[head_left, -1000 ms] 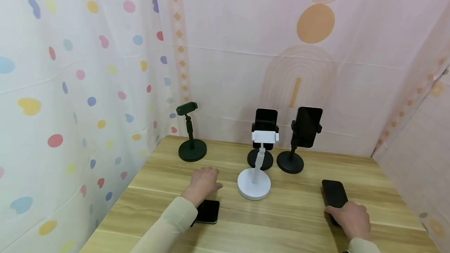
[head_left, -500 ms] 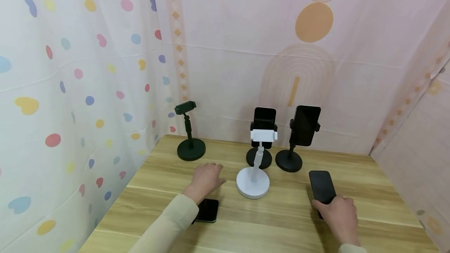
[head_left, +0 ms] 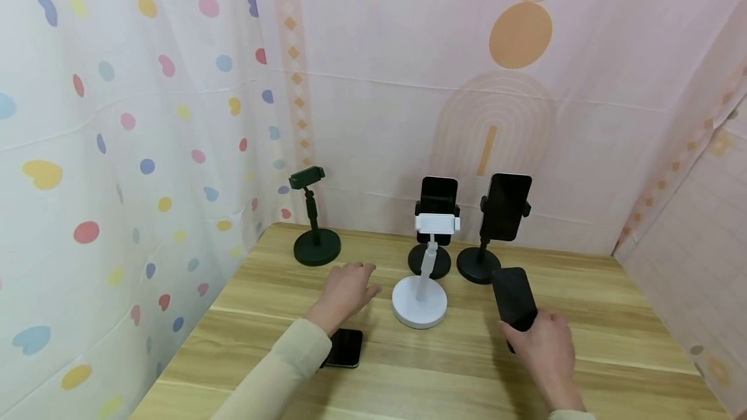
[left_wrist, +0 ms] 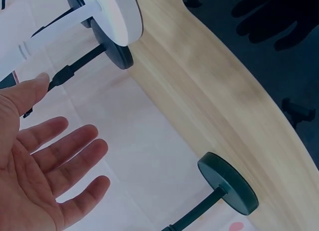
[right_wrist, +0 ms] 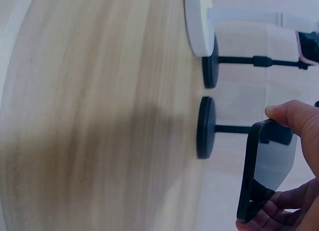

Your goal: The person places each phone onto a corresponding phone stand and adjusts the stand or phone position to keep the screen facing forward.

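A black smartphone [head_left: 515, 298] is in the grip of my right hand [head_left: 547, 349], raised off the table. In the right wrist view, thumb and fingers clasp opposite edges of that phone [right_wrist: 266, 161]. My left hand [head_left: 345, 295] hovers over the table with its fingers loosely spread, holding nothing; the left wrist view shows the bare palm [left_wrist: 30, 186]. To its right stands a white phone stand [head_left: 419, 303] with an unfilled clamp. Below the left wrist lies another dark phone [head_left: 347, 348], partly covered by the sleeve.
Behind the white stand, one black stand [head_left: 430, 262] bears a phone [head_left: 439, 193]. Beside it another black stand [head_left: 478, 266] holds a tilted phone [head_left: 506, 206]. A dark green stand [head_left: 317, 247] without a phone is at the back left. Patterned curtains [head_left: 373, 83] surround the wooden table [head_left: 443, 381].
The right hand has lifted its phone and carried it leftward and away from the person, toward the stands. The left hand has drifted slightly right and farther away.
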A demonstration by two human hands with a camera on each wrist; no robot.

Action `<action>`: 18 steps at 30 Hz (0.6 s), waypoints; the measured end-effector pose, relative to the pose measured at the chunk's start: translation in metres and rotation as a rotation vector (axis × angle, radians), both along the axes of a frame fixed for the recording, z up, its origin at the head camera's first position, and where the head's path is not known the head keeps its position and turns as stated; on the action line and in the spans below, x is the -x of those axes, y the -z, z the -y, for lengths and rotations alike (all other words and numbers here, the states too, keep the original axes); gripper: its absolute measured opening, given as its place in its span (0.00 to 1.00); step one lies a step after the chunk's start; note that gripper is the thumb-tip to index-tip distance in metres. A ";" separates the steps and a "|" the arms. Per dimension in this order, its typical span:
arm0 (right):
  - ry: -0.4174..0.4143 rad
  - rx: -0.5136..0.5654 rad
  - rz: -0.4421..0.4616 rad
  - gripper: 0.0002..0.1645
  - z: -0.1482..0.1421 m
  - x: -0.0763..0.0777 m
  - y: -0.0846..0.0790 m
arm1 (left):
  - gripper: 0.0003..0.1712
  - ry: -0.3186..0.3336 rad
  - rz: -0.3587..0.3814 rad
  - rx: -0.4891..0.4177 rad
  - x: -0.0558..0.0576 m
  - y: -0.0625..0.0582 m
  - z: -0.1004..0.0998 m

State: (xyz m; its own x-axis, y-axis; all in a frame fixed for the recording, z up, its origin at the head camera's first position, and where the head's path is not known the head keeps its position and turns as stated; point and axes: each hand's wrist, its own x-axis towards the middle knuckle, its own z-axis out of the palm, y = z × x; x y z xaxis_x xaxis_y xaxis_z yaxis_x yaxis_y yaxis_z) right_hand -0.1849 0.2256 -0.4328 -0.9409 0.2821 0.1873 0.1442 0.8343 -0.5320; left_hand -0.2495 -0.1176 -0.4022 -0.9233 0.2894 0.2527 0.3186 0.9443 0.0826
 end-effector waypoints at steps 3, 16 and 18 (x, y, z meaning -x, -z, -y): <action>-0.006 0.004 -0.050 0.41 0.006 -0.003 -0.003 | 0.26 0.013 -0.030 -0.011 0.001 -0.003 -0.002; -0.051 0.039 -0.113 0.42 0.027 -0.006 -0.026 | 0.27 0.079 -0.094 -0.090 0.007 -0.019 -0.010; -0.052 0.042 -0.131 0.40 0.031 -0.005 -0.030 | 0.28 0.079 -0.091 -0.095 0.008 -0.022 -0.012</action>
State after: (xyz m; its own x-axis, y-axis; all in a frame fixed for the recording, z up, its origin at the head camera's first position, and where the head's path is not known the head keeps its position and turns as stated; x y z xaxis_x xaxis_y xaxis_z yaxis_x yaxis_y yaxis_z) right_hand -0.1798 0.1949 -0.4033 -0.9227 0.2435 0.2988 0.0279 0.8153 -0.5783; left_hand -0.2572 -0.1059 -0.3807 -0.8705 0.3312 0.3641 0.4022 0.9051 0.1381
